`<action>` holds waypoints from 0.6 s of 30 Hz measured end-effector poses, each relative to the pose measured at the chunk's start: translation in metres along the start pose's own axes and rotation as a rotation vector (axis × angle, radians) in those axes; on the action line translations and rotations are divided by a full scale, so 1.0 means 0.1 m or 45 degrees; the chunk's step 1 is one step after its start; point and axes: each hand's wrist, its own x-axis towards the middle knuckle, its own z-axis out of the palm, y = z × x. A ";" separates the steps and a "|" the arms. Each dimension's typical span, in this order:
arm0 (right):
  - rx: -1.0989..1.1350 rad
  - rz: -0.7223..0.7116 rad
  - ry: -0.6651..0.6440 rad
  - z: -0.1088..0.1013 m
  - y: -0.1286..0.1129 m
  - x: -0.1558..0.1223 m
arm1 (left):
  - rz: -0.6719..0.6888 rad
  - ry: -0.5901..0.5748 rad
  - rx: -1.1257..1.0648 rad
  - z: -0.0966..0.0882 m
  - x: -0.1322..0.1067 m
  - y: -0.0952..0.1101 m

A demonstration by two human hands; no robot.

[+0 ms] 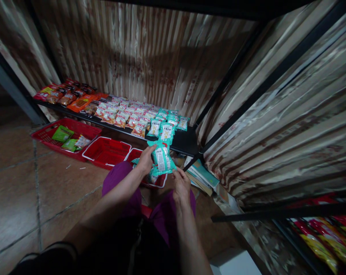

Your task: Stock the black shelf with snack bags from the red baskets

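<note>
Where the black shelf (187, 142) carries packet rows (127, 114) laid flat so labels show, red baskets (105, 152) stand below its front edge, and before its right end the teal packet (162, 159) is pinched, label upward, between left hand (145, 160) and right hand (181, 184), both closed on its edges.

Low shelf (187, 143) stands before the curtain (150, 57), with packets (124, 116) in rows on it. On the floor (32, 191) in front sit three baskets in a line: left basket (43, 133), middle basket (106, 152), right basket (158, 183). The held packet (162, 158) sits between left hand (145, 160) and right hand (181, 185), above the right basket. Books (203, 173) lie to its right, under the shelf's end.
</note>
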 end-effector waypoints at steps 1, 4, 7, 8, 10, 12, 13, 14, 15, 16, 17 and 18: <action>0.023 0.009 0.007 0.00 0.00 0.00 | -0.004 -0.022 0.021 0.00 0.00 0.00; 0.053 0.018 0.011 -0.02 0.02 0.02 | -0.030 -0.070 0.099 -0.03 -0.01 0.00; 0.043 0.008 0.002 -0.05 0.04 0.04 | 0.001 -0.084 0.157 -0.06 -0.01 -0.01; 0.042 0.011 0.004 -0.05 0.04 0.04 | 0.018 -0.074 0.171 -0.06 0.00 -0.01; 0.057 0.037 0.025 -0.06 0.05 0.05 | 0.036 -0.043 0.189 -0.07 0.01 0.00; 0.087 0.081 0.043 -0.06 0.04 0.04 | 0.029 -0.009 0.204 -0.07 0.02 0.01; 0.105 0.100 0.051 -0.05 0.04 0.04 | 0.022 0.009 0.216 -0.06 0.03 0.01; 0.116 0.114 0.053 -0.05 0.04 0.04 | 0.017 0.028 0.231 -0.06 0.04 0.02; 0.123 0.119 0.053 -0.05 0.04 0.04 | 0.015 0.051 0.247 -0.05 0.05 0.02; 0.127 0.120 0.053 -0.05 0.04 0.04 | 0.020 0.075 0.260 -0.04 0.06 0.03; 0.131 0.120 0.055 -0.05 0.05 0.04 | 0.025 0.092 0.271 -0.03 0.07 0.04; 0.132 0.117 0.055 -0.05 0.06 0.04 | 0.029 0.099 0.282 -0.02 0.07 0.04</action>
